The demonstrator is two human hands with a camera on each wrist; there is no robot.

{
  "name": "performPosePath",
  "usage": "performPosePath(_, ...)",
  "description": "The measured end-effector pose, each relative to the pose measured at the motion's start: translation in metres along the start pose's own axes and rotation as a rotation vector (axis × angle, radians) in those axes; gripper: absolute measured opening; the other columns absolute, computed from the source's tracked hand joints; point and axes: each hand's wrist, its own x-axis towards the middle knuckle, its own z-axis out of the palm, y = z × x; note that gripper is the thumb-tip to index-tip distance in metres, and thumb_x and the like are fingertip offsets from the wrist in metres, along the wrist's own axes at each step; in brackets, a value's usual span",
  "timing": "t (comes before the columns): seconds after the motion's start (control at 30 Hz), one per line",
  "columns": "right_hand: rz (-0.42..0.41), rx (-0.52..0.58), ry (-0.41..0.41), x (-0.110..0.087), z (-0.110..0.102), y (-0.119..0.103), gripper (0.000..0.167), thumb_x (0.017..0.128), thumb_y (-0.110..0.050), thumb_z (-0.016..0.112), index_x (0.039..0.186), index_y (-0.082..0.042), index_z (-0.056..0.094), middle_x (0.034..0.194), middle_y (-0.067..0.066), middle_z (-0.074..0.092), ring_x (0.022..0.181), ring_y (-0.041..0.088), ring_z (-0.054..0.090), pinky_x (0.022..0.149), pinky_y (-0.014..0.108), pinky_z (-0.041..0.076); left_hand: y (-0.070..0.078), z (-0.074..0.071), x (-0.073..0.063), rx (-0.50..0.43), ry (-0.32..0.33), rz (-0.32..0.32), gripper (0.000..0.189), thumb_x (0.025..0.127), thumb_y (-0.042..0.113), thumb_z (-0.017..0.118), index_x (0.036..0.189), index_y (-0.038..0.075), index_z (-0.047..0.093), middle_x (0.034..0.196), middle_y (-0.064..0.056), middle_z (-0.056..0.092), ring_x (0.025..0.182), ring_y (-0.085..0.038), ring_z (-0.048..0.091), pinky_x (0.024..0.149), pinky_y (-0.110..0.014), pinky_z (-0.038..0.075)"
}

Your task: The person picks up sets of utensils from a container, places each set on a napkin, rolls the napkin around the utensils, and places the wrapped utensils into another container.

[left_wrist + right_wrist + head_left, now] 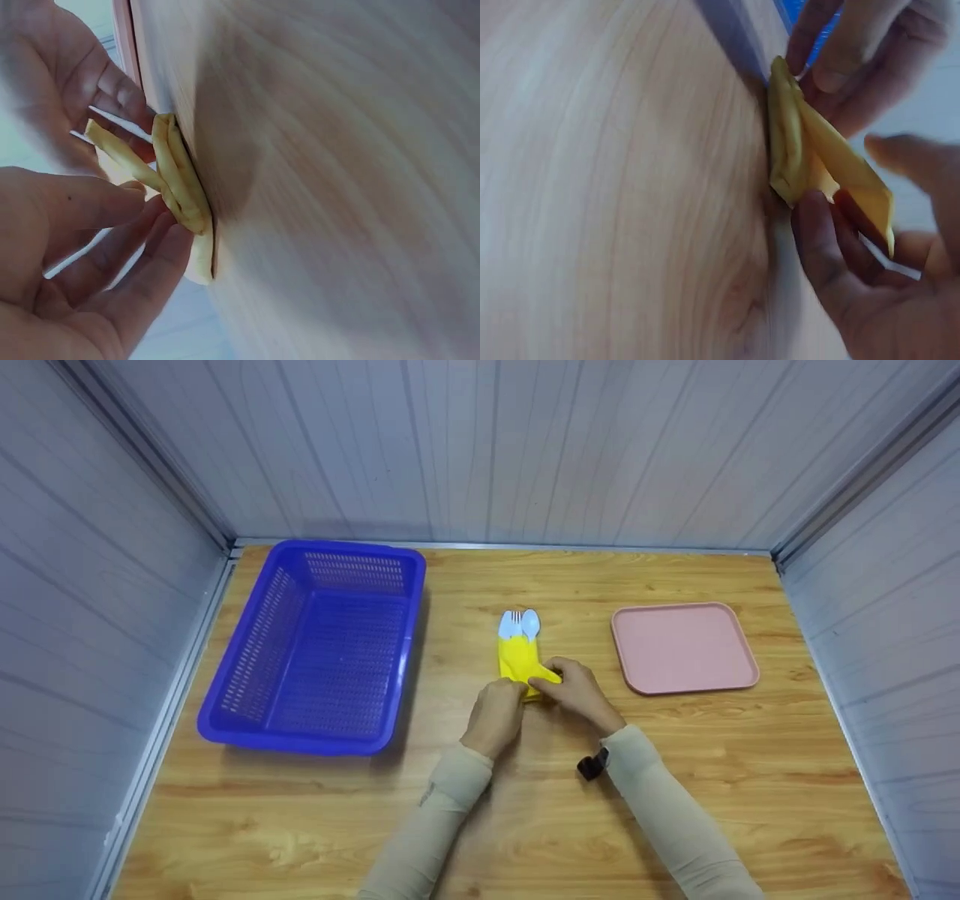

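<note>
A yellow napkin [517, 656] lies folded round a pale knife [505, 625], fork [516, 622] and spoon [531, 624], whose upper ends stick out at the far side. My left hand [496, 716] pinches the napkin's near left part; in the left wrist view its thumb and fingers meet at the folded yellow cloth [180, 176]. On the other side, my right hand [577, 690] holds a flap raised toward the right. The right wrist view shows that flap [847, 165] standing away from the folded layers, between thumb and fingers. The cutlery handles are hidden inside the cloth.
A blue perforated basket [409, 660] stands on the left of the wooden table [300, 825]. To the right lies a pink tray [686, 649]. Pale panel walls [487, 450] enclose the back and both sides. A black device [592, 765] sits at my right wrist.
</note>
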Motion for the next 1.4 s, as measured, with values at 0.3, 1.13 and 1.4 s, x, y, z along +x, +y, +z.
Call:
performPosePath(0.3, 0.177, 0.021, 0.060, 0.005, 0.008, -0.005, 0.022, 0.090, -0.016, 0.076, 0.098, -0.001, 0.063, 0.080, 0.010, 0.064, 0.055, 0.020, 0.066, 0.050, 0.028, 0.055, 0.003, 0.000, 0.001, 0.044, -0.091, -0.074, 0.020, 0.100, 0.012, 0.059, 0.105, 0.009, 0.078, 0.108, -0.014, 0.058, 0.093, -0.028, 0.055, 0.073, -0.036, 0.055)
performPosePath(1.13, 0.366, 0.158, -0.052, 0.020, 0.002, -0.005, 0.031, 0.090, -0.012, 0.074, 0.113, 0.005, 0.062, 0.084, 0.017, 0.069, 0.059, 0.020, 0.069, 0.056, 0.034, 0.060, -0.027, -0.005, 0.041, -0.562, -0.194, -0.498, 0.027, 0.092, 0.028, 0.073, 0.100, 0.003, 0.065, 0.083, -0.004, 0.058, 0.073, -0.017, 0.053, 0.062, -0.028, 0.045)
performPosePath(1.4, 0.397, 0.309, -0.082, 0.013, -0.005, -0.001, 0.029, 0.089, -0.011, 0.075, 0.110, 0.005, 0.065, 0.084, 0.016, 0.066, 0.061, 0.020, 0.068, 0.059, 0.033, 0.060, -0.032, 0.002, 0.036, -0.756, -0.158, -0.518, 0.028, 0.088, 0.025, 0.076, 0.098, -0.001, 0.073, 0.080, -0.002, 0.061, 0.072, -0.016, 0.054, 0.062, -0.026, 0.045)
